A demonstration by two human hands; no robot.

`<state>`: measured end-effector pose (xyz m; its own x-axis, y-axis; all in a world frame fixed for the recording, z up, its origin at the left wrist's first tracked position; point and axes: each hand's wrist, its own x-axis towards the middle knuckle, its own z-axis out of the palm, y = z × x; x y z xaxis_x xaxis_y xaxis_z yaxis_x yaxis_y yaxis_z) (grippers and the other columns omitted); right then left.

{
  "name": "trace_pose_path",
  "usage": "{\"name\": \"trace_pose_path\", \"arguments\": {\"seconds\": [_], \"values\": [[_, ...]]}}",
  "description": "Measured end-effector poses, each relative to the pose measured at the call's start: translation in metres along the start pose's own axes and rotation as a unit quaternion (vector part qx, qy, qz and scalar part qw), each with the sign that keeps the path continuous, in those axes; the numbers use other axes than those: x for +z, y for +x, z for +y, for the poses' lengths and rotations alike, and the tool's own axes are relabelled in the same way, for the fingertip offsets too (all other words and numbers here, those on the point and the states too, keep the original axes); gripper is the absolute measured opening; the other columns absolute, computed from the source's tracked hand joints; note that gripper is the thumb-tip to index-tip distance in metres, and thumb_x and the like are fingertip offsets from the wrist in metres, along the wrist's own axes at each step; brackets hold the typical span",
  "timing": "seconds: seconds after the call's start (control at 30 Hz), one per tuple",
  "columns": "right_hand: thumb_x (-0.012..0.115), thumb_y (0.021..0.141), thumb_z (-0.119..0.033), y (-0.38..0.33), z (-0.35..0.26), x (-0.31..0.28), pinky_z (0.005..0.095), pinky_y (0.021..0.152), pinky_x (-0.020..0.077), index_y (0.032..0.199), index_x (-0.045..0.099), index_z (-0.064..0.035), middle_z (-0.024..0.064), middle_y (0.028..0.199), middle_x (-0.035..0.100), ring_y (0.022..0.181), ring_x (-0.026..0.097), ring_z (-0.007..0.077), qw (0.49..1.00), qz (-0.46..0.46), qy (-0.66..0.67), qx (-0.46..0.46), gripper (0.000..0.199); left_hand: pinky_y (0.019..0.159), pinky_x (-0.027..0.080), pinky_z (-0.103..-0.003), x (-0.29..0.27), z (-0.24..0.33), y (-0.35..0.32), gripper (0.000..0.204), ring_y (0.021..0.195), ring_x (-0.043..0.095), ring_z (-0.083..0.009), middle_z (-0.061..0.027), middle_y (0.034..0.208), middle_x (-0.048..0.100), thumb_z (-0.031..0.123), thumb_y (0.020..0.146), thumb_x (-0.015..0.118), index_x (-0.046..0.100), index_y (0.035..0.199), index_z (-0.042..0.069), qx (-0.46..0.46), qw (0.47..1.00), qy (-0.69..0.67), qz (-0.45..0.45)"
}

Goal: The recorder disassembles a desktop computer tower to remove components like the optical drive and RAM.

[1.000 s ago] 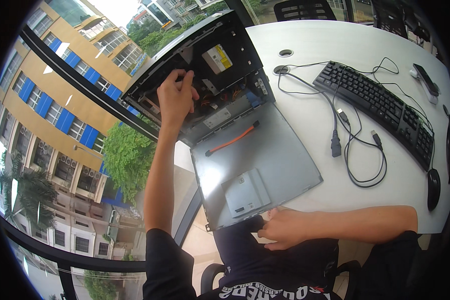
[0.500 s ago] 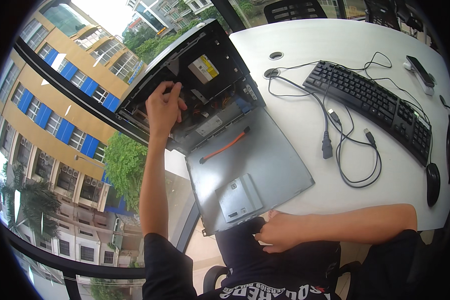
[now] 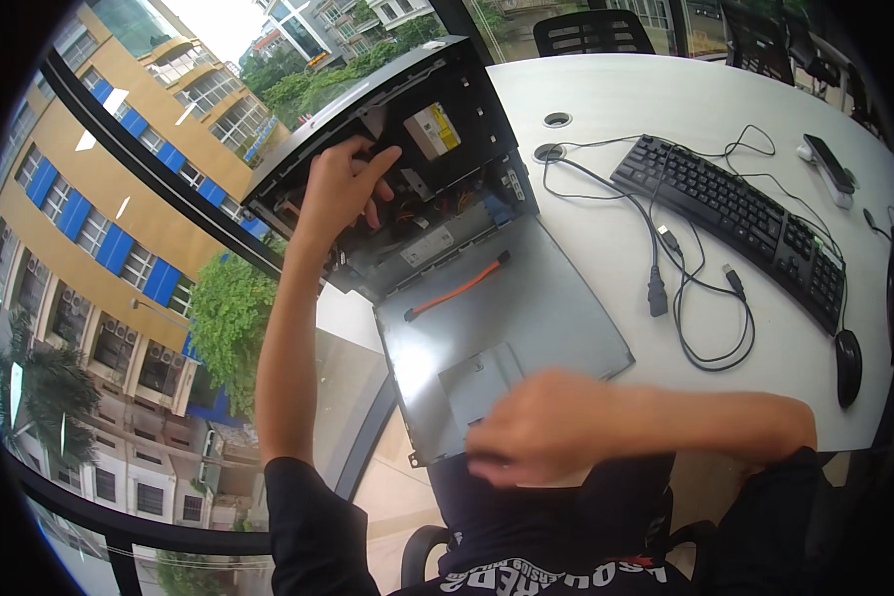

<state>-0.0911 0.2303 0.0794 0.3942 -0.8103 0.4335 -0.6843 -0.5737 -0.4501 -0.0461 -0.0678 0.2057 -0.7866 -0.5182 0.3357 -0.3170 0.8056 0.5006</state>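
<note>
Computer case [image 3: 447, 179] at the edge of a white table [image 3: 596, 243], beside windows [image 3: 159, 167].

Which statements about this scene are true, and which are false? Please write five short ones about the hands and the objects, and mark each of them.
1. The left hand is at the open case. True.
2. The phone lies to the right of the keyboard. True.
3. The orange cable lies on the keyboard. False: the orange cable lies on the metal panel.
4. The right hand is inside the case. False: the right hand, blurred, shows over the near edge of the panel.
5. The mouse is white. False: the mouse is black.
</note>
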Motion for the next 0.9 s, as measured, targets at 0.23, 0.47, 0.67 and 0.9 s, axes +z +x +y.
{"name": "trace_pose_path", "arguments": {"seconds": [0.23, 0.47, 0.67, 0.9], "values": [[0.075, 0.085, -0.031, 0.052, 0.134, -0.131, 0.0389, 0.078, 0.0585, 0.102, 0.071, -0.0036, 0.0125, 0.089, 0.076, 0.085, 0.075, 0.0289, 0.870, 0.355, -0.200, 0.279, 0.033, 0.034, 0.037, -0.027, -0.013, -0.012, 0.009, 0.035, 0.042, 0.064, -0.0164, -0.0113, 0.065, 0.069, 0.030, 0.099, 0.070, 0.067, 0.106, -0.004, 0.025, 0.999, -0.008, -0.044], [0.088, 0.073, -0.049, 0.059, 0.212, -0.104, 0.0400, 0.102, 0.0528, 0.136, 0.057, 0.0043, 0.0237, 0.127, 0.068, 0.119, 0.066, 0.0347, 0.861, 0.268, -0.104, 0.419, 0.088, 0.037, 0.044, -0.031, -0.011, -0.014, 0.006, 0.027, 0.041, 0.062, -0.0181, -0.0129, 0.061, 0.066, 0.020, 0.100, 0.069, 0.064, 0.099, -0.006, 0.043, 0.998, -0.021, -0.036], [0.083, 0.080, -0.036, 0.068, 0.208, -0.077, 0.0453, 0.084, 0.0589, 0.111, 0.065, 0.0046, 0.0228, 0.095, 0.075, 0.092, 0.074, 0.0384, 0.860, 0.353, -0.092, 0.358, 0.053, 0.038, 0.043, -0.032, -0.010, -0.008, 0.003, 0.026, 0.041, 0.060, -0.0181, -0.0127, 0.060, 0.065, 0.018, 0.101, 0.066, 0.060, 0.093, -0.006, 0.033, 0.998, -0.022, -0.056], [0.081, 0.081, -0.033, 0.075, 0.204, -0.079, 0.0458, 0.079, 0.0599, 0.101, 0.062, 0.0057, 0.0247, 0.087, 0.073, 0.088, 0.074, 0.0402, 0.859, 0.304, -0.146, 0.386, 0.048, 0.039, 0.043, -0.032, -0.012, -0.013, 0.004, 0.025, 0.041, 0.061, -0.0178, -0.0126, 0.059, 0.065, 0.017, 0.101, 0.066, 0.059, 0.091, -0.005, 0.054, 0.997, -0.006, -0.047]]}}
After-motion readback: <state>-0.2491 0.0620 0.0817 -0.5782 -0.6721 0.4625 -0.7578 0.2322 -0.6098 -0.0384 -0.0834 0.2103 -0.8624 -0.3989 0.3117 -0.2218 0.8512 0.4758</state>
